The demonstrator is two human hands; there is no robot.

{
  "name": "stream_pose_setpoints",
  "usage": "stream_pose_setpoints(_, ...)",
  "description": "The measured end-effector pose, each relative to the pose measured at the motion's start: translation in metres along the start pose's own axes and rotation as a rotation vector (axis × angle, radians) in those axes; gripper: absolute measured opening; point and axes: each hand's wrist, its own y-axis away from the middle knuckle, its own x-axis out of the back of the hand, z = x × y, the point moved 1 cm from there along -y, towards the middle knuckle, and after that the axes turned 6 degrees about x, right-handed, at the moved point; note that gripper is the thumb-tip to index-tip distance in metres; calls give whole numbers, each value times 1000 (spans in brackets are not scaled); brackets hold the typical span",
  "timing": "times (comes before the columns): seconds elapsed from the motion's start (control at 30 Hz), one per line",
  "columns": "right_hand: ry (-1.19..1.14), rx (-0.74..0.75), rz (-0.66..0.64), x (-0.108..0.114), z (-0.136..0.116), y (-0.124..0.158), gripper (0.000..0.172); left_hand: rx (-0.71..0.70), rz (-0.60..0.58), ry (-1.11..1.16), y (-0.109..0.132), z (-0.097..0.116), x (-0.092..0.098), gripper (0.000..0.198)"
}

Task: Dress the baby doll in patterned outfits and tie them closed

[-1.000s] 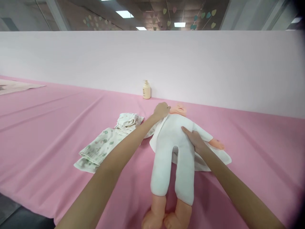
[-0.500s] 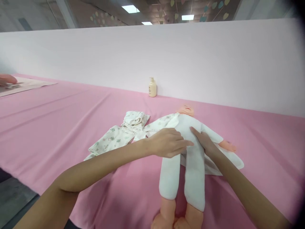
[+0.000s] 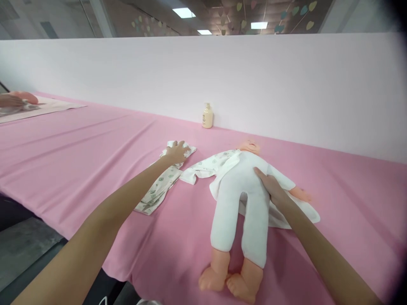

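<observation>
A baby doll with a soft white body and bare vinyl feet lies on its back, feet towards me. An open printed baby shirt lies partly beneath it, one sleeve stretched out to the left and its white underside showing at the right. My right hand grips the doll's side, thumb on the belly and the other fingers hidden. Left of the doll, my left hand rests with fingers apart on folded printed baby clothing, covering its bunched upper end.
The table wears a pink cloth. A cream pump bottle stands at the back against a white partition. At far left, another person's hand is by a second doll part on a pale mat.
My left hand has moved from above the doll's hips leftward onto the folded clothing, which is now pressed and shifted. The right hand stays on the doll. The view has shifted slightly.
</observation>
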Motion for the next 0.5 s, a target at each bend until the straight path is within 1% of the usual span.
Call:
stream_pose_setpoints(0.1,14,-9,-3,0,-2,1,58,36,16,-29,-2,-10,4,52)
stream_pose_setpoints(0.17,10,-18,0,0,-2,1,58,91,38,-22,10,-10,5,59)
stream_pose_setpoints(0.23,-7,-17,-5,0,-1,0,58,107,32,36,38,-5,4,67)
stream_pose_setpoints(0.27,-15,-14,-9,0,0,-1,57,84,-4,79,56,-1,2,71)
stream_pose_setpoints(0.33,-23,-11,-13,0,2,-3,56,19,-62,125,96,6,-3,72)
stream_pose_setpoints(0.37,-26,-11,-14,0,3,-4,55,29,-91,125,115,7,-6,71)
stream_pose_setpoints(0.4,-27,-10,-10,0,4,-5,55,7,-103,117,132,8,-8,67)
stream_pose_setpoints(0.43,-29,-11,-5,0,6,-6,56,-2,-108,104,144,6,-10,62)
stream_pose_setpoints(0.5,-32,-15,-3,0,7,-7,57,-1,-99,77,158,-1,-13,55)
